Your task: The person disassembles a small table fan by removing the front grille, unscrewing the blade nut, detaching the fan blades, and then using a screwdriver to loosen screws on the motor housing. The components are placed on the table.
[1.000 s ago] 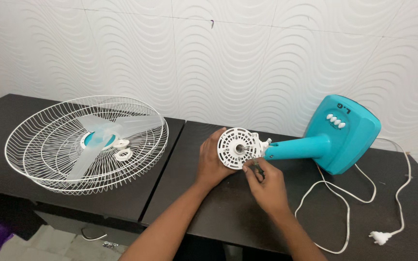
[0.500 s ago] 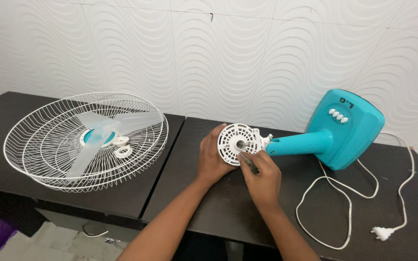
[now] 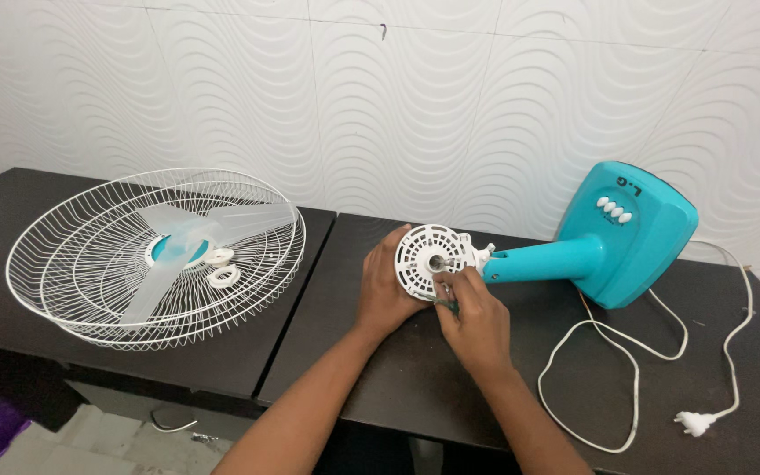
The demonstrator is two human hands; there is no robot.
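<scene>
White fan motor plate (image 3: pixel 434 261): on dark tabletop (image 3: pixel 450 387), joined to teal stand (image 3: pixel 613 236). My left hand (image 3: pixel 383 286) clasps its rim; my right hand (image 3: pixel 475 318) pinches a small screwdriver (image 3: pixel 447 303) against it.

On the right of two dark tables (image 3: pixel 380 387), a teal fan (image 3: pixel 609 242) lies on its side, its white motor plate (image 3: pixel 431 261) facing the viewer. The left hand (image 3: pixel 383 286) cups the plate's left edge, while the right hand (image 3: pixel 477 321) pinches a small dark tool (image 3: pixel 449 304) against the plate's lower right. A white cord (image 3: pixel 635 378) loops to the near right, ending in a plug (image 3: pixel 695 423); on the left table, wire grilles (image 3: pixel 90 290) hold the pale blade (image 3: pixel 182 242) and two white rings (image 3: pixel 222 275).
</scene>
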